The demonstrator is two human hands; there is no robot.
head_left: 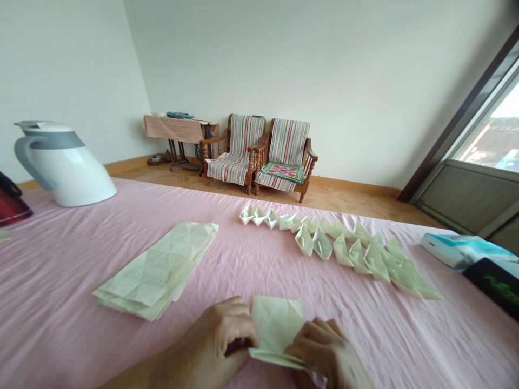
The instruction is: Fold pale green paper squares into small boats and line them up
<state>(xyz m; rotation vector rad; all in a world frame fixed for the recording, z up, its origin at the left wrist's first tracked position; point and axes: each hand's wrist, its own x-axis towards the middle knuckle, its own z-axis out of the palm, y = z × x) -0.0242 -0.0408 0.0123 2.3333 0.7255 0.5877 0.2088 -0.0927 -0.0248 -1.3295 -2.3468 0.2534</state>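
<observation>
A creased pale green sheet of paper (278, 321) lies on the pink cloth between my hands, its near edge folded up. My left hand (227, 335) pinches the left end of that fold between thumb and fingers. At the right end, my right hand (324, 351) is closed on the paper, its fingertips partly hidden. A stack of creased paper sheets (158, 267) rests beyond my left hand. Folded paper boats (375, 262) stand in two rows farther off to the right, several in each.
On the pink-covered table (194, 200), a white and grey jug (79, 170) stands at the left, near a dark red object (12, 200). A tissue pack (458, 249) and a black box (494, 283) sit at the right. Two wooden armchairs (281, 156) stand beyond.
</observation>
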